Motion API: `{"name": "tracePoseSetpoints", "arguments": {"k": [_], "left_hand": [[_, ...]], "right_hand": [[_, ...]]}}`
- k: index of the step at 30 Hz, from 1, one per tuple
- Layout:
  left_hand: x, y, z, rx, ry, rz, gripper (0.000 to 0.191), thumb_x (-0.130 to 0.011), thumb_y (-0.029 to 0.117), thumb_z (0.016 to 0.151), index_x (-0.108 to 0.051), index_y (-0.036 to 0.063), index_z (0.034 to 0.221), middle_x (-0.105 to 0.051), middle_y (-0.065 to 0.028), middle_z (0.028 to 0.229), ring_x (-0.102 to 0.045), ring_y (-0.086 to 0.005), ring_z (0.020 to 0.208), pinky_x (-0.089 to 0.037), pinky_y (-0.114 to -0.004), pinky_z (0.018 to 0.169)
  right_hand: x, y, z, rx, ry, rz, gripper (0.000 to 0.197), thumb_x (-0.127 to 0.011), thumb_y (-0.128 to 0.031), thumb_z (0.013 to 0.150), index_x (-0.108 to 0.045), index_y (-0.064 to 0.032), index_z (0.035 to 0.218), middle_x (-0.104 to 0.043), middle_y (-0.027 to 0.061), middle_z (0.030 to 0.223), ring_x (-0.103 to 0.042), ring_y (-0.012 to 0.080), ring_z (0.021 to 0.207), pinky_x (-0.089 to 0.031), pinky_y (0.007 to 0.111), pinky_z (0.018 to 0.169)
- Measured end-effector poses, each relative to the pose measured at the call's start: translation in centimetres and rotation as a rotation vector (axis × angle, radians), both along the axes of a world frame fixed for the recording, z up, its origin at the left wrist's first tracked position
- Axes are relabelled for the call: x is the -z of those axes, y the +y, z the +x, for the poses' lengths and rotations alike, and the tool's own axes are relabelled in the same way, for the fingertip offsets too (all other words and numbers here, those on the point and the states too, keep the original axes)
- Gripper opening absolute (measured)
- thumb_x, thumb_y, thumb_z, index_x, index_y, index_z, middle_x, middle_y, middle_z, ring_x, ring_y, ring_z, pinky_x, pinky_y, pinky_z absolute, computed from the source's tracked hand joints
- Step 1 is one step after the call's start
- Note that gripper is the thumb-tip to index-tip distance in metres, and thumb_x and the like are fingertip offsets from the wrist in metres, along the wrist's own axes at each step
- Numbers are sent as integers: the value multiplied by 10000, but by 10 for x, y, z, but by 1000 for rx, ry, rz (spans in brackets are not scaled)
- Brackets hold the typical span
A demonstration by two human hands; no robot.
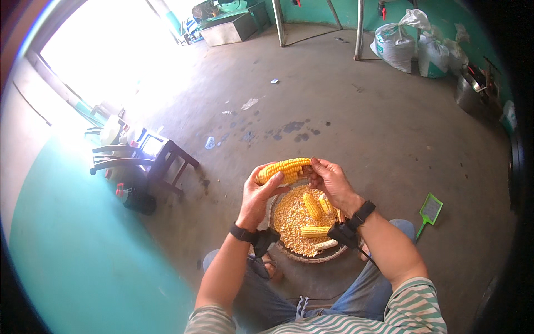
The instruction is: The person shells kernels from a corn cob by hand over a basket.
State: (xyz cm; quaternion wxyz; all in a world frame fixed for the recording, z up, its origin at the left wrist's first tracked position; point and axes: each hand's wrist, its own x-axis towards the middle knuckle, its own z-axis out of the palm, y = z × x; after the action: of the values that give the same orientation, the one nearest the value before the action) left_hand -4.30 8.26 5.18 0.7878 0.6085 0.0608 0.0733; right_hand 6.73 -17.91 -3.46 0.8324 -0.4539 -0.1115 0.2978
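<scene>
Both hands are on one yellow corn cob (285, 170), held above the far rim of a round woven basket (308, 259). My left hand (258, 196) wraps the cob's left end, its thumb lying along the near side. At the right end, my right hand (333, 181) pinches the tip between thumb and fingers. A patch on the cob's near right side looks partly stripped of kernels. Loose corn kernels (290, 221) fill much of the basket. On them lie several more cobs, among them a yellow cob (312, 206) and a pale bare cob (326, 244).
A green fly swatter (431, 208) lies on the floor to the right. Left stands a dark wooden chair (167, 154) beside a wall. Tied white sacks (394, 46) and a metal pot (468, 89) sit far right. Wet spots (294, 127) and scraps mark the concrete floor.
</scene>
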Motion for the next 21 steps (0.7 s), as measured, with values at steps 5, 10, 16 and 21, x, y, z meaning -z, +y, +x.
{"name": "tracePoseSetpoints", "arguments": {"k": [5, 10, 16, 21], "left_hand": [[5, 9, -5, 288, 131, 149, 776, -1024, 288, 1200, -687, -40, 1818, -861, -122, 1600, -857, -234, 1440, -728, -444, 1239], [26, -12, -8, 439, 167, 176, 878, -1078, 261, 1154, -633, -21, 1857, -828, -80, 1636, -807, -184, 1464, -660, -405, 1299], [43, -31, 4, 386, 94, 172, 916, -1082, 122, 1118, -592, 8, 1883, -810, -51, 1627, -788, -181, 1470, -643, -397, 1323], [56, -29, 4, 334, -25, 327, 928, -1079, 45, 1093, -578, 19, 1873, -796, -28, 1612, -776, -166, 1451, -643, -393, 1311]], "right_hand": [[-14, -6, -3, -33, -169, -98, 376, -772, -343, 1376, -878, -23, 1540, -930, 47, 1348, -870, 116, 1180, -719, 315, 1031], [-11, -3, -8, -143, -221, -162, 351, -743, -276, 1390, -875, -3, 1568, -928, 63, 1419, -885, 135, 1223, -741, 338, 1130], [36, -10, 22, -195, -160, -156, 565, -792, -600, 1333, -892, -63, 1475, -847, -37, 1203, -744, 61, 1004, -658, 283, 955], [-1, -4, -10, -161, -264, -300, 669, -875, -708, 1246, -912, -58, 1397, -826, -63, 1134, -711, 44, 968, -618, 279, 912]]}}
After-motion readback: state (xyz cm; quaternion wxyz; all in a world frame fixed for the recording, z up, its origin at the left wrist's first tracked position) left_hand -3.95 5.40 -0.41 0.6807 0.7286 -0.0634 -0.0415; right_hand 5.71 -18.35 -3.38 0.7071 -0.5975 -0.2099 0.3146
